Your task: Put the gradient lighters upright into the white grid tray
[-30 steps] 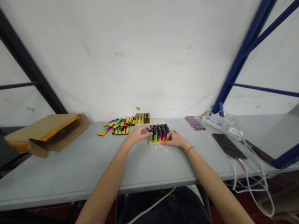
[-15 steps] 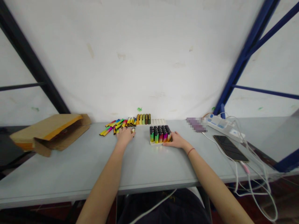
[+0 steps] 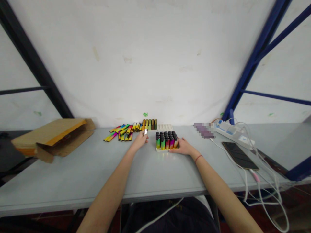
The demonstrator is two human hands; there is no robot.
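Just left of the tray of lighters [image 3: 166,141], above the grey table [image 3: 73,181], the left hand [image 3: 140,140] pinches a single lighter [image 3: 145,132] between thumb and fingertips, the fingers closed on it; only its pale, glinting end shows past them, and its colour cannot be told; it is held near the tray's far-left corner but apart from it. The tray of lighters is a white holder packed with upright lighters, black caps up, their bodies green, yellow, red and pink; the right hand [image 3: 182,146] lies against its right side, fingers loosely extended with the tips touching the tray wall, clasping nothing; a thin red band circles that wrist.

Just behind the full tray lies an empty white tray [image 3: 165,127]; beside it, to the left, stands a short row of lighters [image 3: 149,124] in yellow, green and brown; further left a loose pile of lighters [image 3: 120,132] lies flat and jumbled on the tabletop. At the far left edge an open cardboard box [image 3: 51,136] lies on its side. To the right sit a blurred purple object [image 3: 203,130], a white power strip [image 3: 228,129] and a dark phone [image 3: 239,155], with white cables [image 3: 257,187] trailing over the table edge; a blue rack post [image 3: 250,64] rises against the white wall [image 3: 145,58].
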